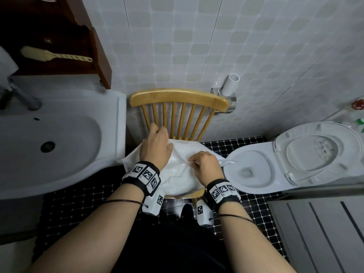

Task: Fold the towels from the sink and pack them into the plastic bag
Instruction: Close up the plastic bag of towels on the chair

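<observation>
This is a small bathroom with a tiled wall. A wooden chair (177,96) stands between the sink (69,146) on the left and the open toilet (250,160) on the right. The white towel (179,174) lies in a soft heap on the chair seat, right under both hands, and it looks partly inside the plastic bag (226,162).

The right hand (205,164) pinches a clear edge of the bag on the side near the toilet. The left hand (156,146) lies on the far end of the heap, close to the chair back. Its fingers bend down over the edge and the tips are hidden, so I cannot tell if they grip.

The bag's loose edge points to the right. The chair back stands just behind the heap and blocks that way.
</observation>
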The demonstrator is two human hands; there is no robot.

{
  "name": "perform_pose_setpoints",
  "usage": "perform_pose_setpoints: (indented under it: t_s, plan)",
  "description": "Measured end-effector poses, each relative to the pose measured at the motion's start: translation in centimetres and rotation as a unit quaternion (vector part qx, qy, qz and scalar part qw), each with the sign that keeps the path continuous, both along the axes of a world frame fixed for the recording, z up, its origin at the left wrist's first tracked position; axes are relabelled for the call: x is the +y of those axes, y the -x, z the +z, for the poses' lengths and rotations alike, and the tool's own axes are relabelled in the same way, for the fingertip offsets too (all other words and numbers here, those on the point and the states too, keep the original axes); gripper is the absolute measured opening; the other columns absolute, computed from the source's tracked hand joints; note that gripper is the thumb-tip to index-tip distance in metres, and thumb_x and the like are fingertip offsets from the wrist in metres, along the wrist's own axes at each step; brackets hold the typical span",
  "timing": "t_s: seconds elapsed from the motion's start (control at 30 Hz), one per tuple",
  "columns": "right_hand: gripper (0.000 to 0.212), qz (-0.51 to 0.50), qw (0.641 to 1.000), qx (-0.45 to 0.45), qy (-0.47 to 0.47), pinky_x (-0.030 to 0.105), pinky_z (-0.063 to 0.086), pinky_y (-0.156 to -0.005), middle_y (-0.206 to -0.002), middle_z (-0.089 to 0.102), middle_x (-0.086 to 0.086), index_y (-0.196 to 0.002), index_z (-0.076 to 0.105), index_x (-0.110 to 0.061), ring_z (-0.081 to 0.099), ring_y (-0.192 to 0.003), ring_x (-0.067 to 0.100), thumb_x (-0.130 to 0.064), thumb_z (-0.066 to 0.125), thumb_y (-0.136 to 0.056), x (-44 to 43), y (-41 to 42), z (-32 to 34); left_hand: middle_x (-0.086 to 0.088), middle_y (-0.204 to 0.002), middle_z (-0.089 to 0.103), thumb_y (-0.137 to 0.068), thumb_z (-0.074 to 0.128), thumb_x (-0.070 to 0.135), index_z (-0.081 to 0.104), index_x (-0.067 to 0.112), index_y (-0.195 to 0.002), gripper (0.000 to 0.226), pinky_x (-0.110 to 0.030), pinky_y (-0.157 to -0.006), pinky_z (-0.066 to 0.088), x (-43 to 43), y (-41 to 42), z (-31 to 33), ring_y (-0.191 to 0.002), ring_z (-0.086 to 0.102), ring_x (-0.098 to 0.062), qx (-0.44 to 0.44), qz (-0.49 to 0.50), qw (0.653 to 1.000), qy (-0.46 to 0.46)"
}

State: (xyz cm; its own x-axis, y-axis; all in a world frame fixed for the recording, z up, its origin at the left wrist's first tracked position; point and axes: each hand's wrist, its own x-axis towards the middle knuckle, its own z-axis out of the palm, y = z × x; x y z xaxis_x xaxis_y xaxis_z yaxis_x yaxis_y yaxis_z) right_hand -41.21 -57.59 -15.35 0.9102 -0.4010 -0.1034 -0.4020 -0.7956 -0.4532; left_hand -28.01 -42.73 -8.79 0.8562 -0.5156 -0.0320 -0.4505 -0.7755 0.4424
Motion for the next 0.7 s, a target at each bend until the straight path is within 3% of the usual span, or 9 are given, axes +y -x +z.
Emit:
perform_pose_setpoints:
  t_s: [0.07, 0.13, 0.2, 0.27, 0.33, 0.47, 0.7]
  plan:
    - [0.021, 0.008, 1.0, -0.003, 0.0, 0.044, 0.055, -0.091, -0.102, 0.077, 0.001, -0.1, 0.081, -0.023, 0.068, -0.097, 0.027, -0.009, 0.071, -0.088, 0.0, 0.2, -0.2, -0.005, -0.097, 0.064, -0.095, 0.066, 0.048, 0.061, 0.017, -0.082, 0.034, -0.039, -0.07, 0.054, -0.5, 0.6, -0.1, -0.082, 0.063, -0.029, 0.026, -0.015, 0.997, -0.07]
    - [0.019, 0.012, 1.0, -0.012, 0.007, 0.044, 0.054, -0.088, -0.1, 0.076, 0.0, -0.101, 0.08, -0.025, 0.068, -0.094, 0.027, -0.014, 0.069, -0.091, 0.3, 0.2, -0.3, -0.002, -0.085, 0.071, -0.087, 0.065, 0.061, 0.067, 0.02, -0.072, 0.044, -0.037, -0.069, 0.058, -0.7, 1.1, -0.5, -0.077, 0.066, -0.024, 0.109, -0.056, 0.987, -0.108]
    - [0.018, 0.011, 1.0, -0.023, 0.014, 0.043, 0.053, -0.087, -0.1, 0.075, -0.001, -0.102, 0.08, -0.025, 0.067, -0.094, 0.027, -0.018, 0.068, -0.092, 0.4, 0.3, -0.3, 0.005, -0.085, 0.073, -0.083, 0.074, 0.059, 0.074, 0.023, -0.076, 0.037, -0.037, -0.075, 0.06, -0.6, 1.7, -1.0, -0.08, 0.069, -0.02, 0.186, -0.102, 0.97, -0.12]
    - [0.017, 0.007, 1.0, -0.026, 0.016, 0.041, 0.049, -0.085, -0.102, 0.074, -0.003, -0.101, 0.078, -0.024, 0.067, -0.096, 0.026, -0.017, 0.067, -0.091, 0.3, 0.3, -0.4, 0.008, -0.092, 0.074, -0.084, 0.081, 0.043, 0.078, 0.026, -0.085, 0.017, -0.039, -0.082, 0.061, -0.5, 2.2, -1.5, -0.088, 0.07, -0.019, 0.21, -0.112, 0.964, -0.114]
    - [0.016, 0.014, 0.999, -0.021, 0.019, 0.04, 0.043, -0.085, -0.105, 0.072, -0.004, -0.102, 0.075, -0.022, 0.064, -0.099, 0.026, -0.015, 0.064, -0.092, 0.4, 0.2, -0.6, 0.008, -0.097, 0.074, -0.084, 0.083, 0.031, 0.077, 0.031, -0.094, 0.011, -0.04, -0.086, 0.061, -0.5, 2.6, -2.1, -0.092, 0.07, -0.019, 0.202, -0.094, 0.97, -0.102]
    - [0.019, 0.04, 0.999, 0.0, 0.025, 0.041, 0.036, -0.088, -0.109, 0.068, -0.002, -0.108, 0.069, -0.02, 0.059, -0.103, 0.026, -0.02, 0.061, -0.091, 0.4, 0.2, -0.9, 0.006, -0.107, 0.072, -0.089, 0.072, 0.033, 0.075, 0.035, -0.109, 0.02, -0.036, -0.083, 0.058, -0.6, 4.1, -3.1, -0.099, 0.069, -0.023, 0.144, -0.084, 0.979, -0.119]
    - [0.011, 0.051, 0.998, -0.001, -0.023, 0.038, 0.035, -0.086, -0.104, 0.068, -0.004, -0.1, 0.07, -0.024, 0.06, -0.104, 0.024, -0.031, 0.07, -0.092, -0.3, -0.3, -0.8, -0.002, -0.102, 0.07, -0.097, 0.061, 0.014, 0.076, 0.024, -0.097, 0.019, -0.042, -0.076, 0.059, -0.5, 4.7, -3.4, -0.09, 0.07, -0.031, 0.044, -0.066, 0.99, -0.115]
